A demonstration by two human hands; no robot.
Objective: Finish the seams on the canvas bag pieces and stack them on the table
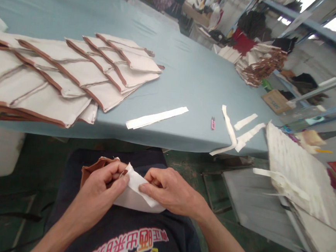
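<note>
A white fabric piece with brown edging (140, 199) lies over my lap, held between both hands. My left hand (102, 187) pinches its upper edge, where a white strip (136, 180) meets a bit of brown binding. Behind the left fingers, a brown part of the piece (90, 169) sticks up. My right hand (171, 190) is closed on the white strip, with the thumb pressed on top of it. The strip's loose end hangs below the right thumb. Parts of the fingers of both hands are hidden behind the fabric.
On the blue-covered table (183, 80) lie overlapping white fabric pieces with brown edges (85, 65), a folded white strip (157, 117), a small pink thread snipper (212, 123) and short white strips (228, 127). At right stand a board with white strips (295, 163) and a cardboard box (275, 101).
</note>
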